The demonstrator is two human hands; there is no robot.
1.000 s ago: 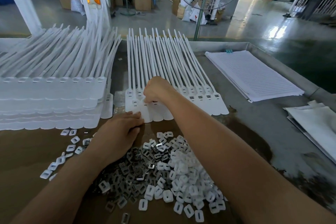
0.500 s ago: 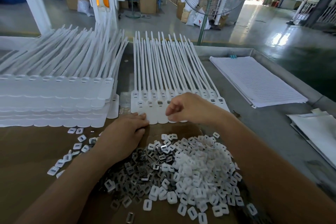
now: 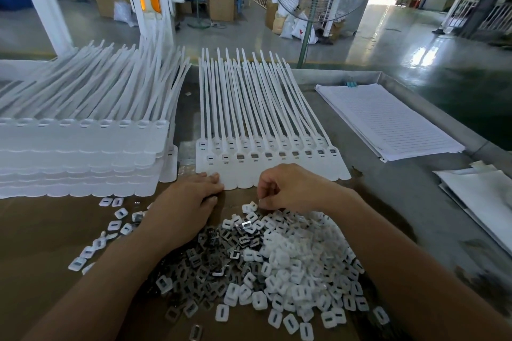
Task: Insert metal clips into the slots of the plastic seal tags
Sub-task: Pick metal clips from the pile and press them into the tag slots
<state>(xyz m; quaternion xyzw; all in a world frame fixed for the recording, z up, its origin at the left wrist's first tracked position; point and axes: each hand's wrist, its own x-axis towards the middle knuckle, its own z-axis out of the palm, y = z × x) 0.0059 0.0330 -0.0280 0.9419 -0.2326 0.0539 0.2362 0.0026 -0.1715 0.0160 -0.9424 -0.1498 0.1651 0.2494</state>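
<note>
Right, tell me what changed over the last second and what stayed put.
The right hand drew back from the slots of the seal tags toward the person to the top of the clip pile, fingers curled; whether they pinch a clip yet is unclear. The left hand stayed flat on the tags' near edge. Tags, pile and the tag stack at left did not move.
</note>
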